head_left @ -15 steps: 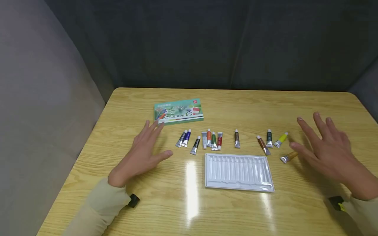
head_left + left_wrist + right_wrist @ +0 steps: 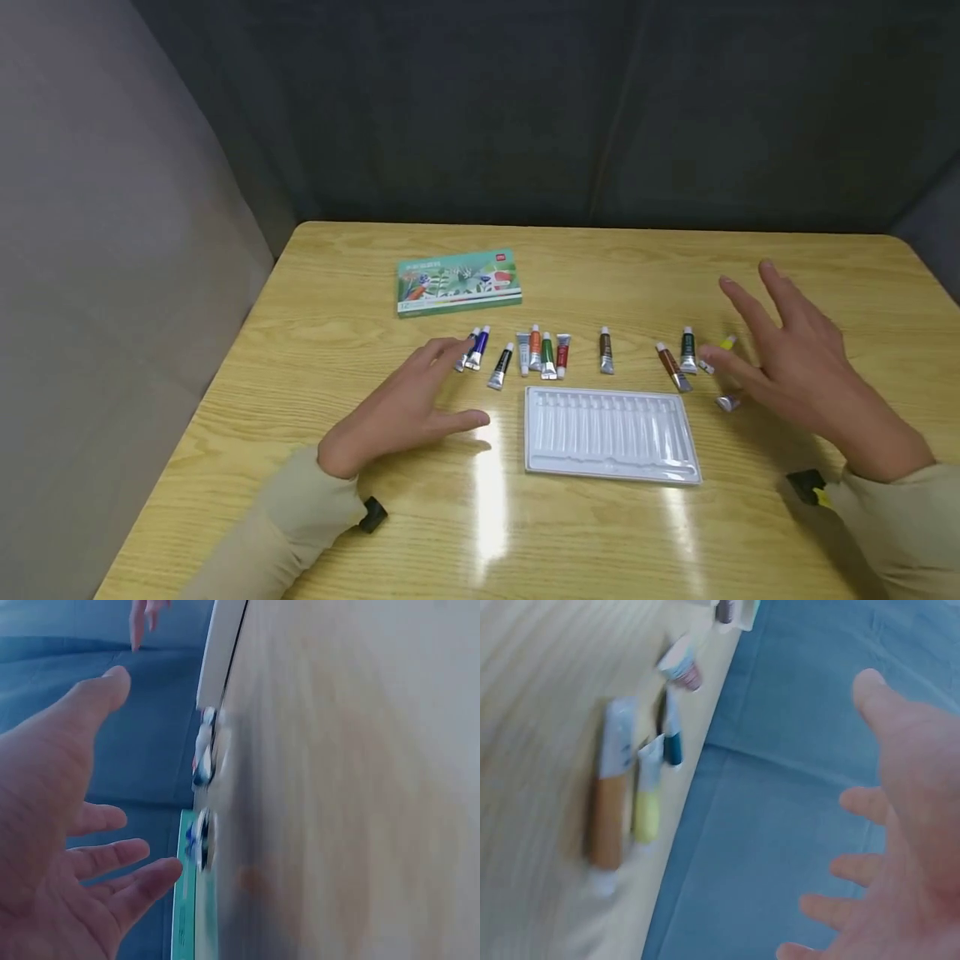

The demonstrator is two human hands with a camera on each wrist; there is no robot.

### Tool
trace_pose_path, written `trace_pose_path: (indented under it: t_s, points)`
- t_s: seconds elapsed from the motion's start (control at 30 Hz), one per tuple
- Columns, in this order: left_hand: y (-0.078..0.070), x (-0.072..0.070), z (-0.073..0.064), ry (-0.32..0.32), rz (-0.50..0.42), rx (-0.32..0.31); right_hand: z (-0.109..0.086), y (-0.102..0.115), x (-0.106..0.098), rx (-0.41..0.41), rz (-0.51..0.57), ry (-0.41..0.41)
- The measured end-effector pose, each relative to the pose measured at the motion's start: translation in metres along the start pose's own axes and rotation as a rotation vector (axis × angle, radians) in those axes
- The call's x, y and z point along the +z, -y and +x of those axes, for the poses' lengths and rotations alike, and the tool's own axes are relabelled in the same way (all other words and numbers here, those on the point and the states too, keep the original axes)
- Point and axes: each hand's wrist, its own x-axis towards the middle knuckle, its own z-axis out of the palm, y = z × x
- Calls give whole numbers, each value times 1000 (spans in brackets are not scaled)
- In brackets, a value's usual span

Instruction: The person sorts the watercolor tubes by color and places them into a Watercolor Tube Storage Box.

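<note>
My left hand (image 2: 408, 404) hovers over the table with fingers loosely extended and thumb apart, holding nothing. Its fingertips overlap a dark paint tube (image 2: 461, 364) beside a blue tube (image 2: 477, 348); a black tube (image 2: 501, 367) lies right of them. On the right, my right hand (image 2: 802, 367) is spread in the air, also holding nothing. It partly hides a yellow paint tube (image 2: 728, 342) and an ochre tube (image 2: 610, 817), both whole in the right wrist view. Between the hands lies a white plastic tray (image 2: 570, 425) with narrow slots and no tubes in them.
Orange (image 2: 535, 348), green (image 2: 547, 358) and red (image 2: 562, 357) tubes lie with a silvery one (image 2: 523, 354) behind the tray. Brown (image 2: 606, 350), reddish-brown (image 2: 672, 367) and dark green (image 2: 688, 350) tubes lie farther right. A teal illustrated paint box (image 2: 459, 283) rests at the back left.
Both hands have moved inward: the left to the right, away from the paint box and toward the dark tube, the right to the left, over the ochre and yellow tubes.
</note>
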Motion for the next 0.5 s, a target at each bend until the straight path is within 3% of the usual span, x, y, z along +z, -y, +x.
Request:
trace_pose_path:
  t_s: [0.27, 0.4, 0.5]
  points:
    - [-17, 17, 6, 69, 26, 91, 15, 18, 7, -77, -44, -63]
    - [-25, 23, 9, 62, 55, 166, 20, 25, 11, -82, -55, -39]
    - [-29, 25, 10, 71, 52, 187, 22, 31, 14, -98, -58, -15]
